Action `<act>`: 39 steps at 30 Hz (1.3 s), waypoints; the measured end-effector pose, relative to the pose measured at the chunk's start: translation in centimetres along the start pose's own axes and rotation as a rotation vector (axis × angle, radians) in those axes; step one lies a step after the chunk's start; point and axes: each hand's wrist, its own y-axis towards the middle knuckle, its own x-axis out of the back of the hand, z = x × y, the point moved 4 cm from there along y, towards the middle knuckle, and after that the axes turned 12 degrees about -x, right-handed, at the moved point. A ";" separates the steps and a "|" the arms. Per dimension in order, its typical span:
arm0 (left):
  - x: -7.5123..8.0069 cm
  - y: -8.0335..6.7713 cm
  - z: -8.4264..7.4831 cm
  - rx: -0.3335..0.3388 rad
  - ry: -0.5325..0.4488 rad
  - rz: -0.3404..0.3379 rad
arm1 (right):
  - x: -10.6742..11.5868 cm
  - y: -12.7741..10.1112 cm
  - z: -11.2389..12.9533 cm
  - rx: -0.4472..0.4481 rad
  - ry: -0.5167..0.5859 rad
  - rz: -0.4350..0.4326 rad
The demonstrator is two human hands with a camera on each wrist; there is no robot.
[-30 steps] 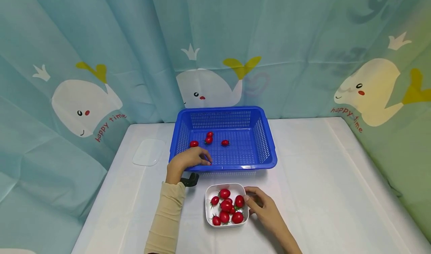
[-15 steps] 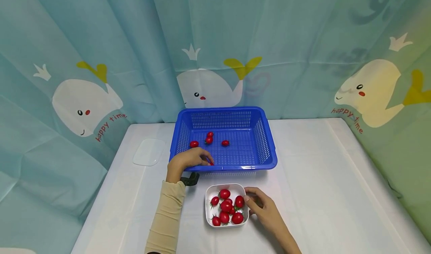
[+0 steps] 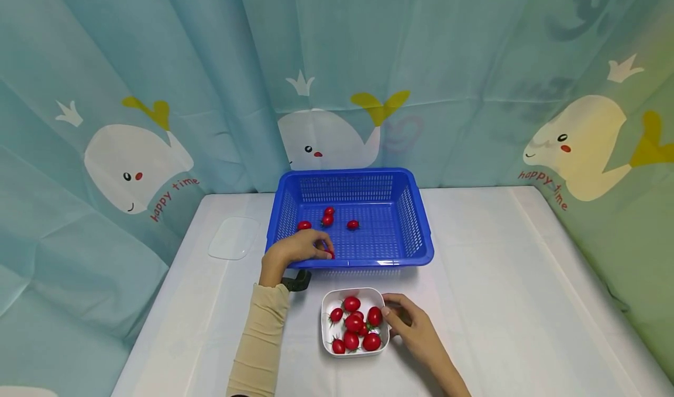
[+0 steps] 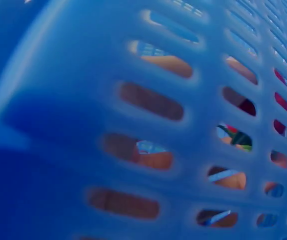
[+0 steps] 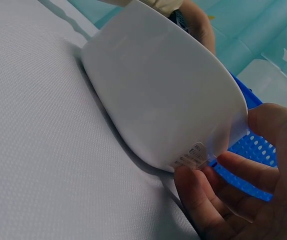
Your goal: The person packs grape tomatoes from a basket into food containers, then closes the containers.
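My left hand [image 3: 300, 248] reaches over the front wall of the blue basket [image 3: 389, 262] and pinches a red cherry tomato [image 3: 329, 254] low inside. Through the slots in the left wrist view, parts of the fingers [image 4: 156, 160] and bits of red and green show; the basket wall hides the rest. Nearer me stands a white plastic container [image 3: 347, 355] with several cherry tomatoes [image 3: 354, 322] in it. My right hand [image 3: 413, 327] holds this container by its right side, thumb at the rim and fingers curled against the outer wall, beside a small label [image 5: 193, 155].
Several more cherry tomatoes [image 3: 327, 220] lie at the back left of the basket. A clear flat lid [image 3: 233, 238] rests on the white-covered table [image 3: 489, 280] left of the basket. Behind the table hangs a blue-green curtain [image 3: 447, 52] printed with whales.
My left fingers have shifted slightly within the basket, and more of the pinched cherry tomato now shows. The right hand and the white container have stayed in place.
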 end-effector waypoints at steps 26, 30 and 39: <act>0.4 -3.9 -3.2 -0.399 0.240 -0.584 | 0.0 -0.1 0.0 0.030 -0.019 -0.011; -0.1 -4.7 -3.9 -0.527 0.336 -0.632 | 0.0 -0.1 0.0 0.029 -0.014 -0.003; -2.4 -6.0 -5.5 -0.674 0.335 -0.599 | 0.0 0.0 0.0 0.015 -0.016 0.002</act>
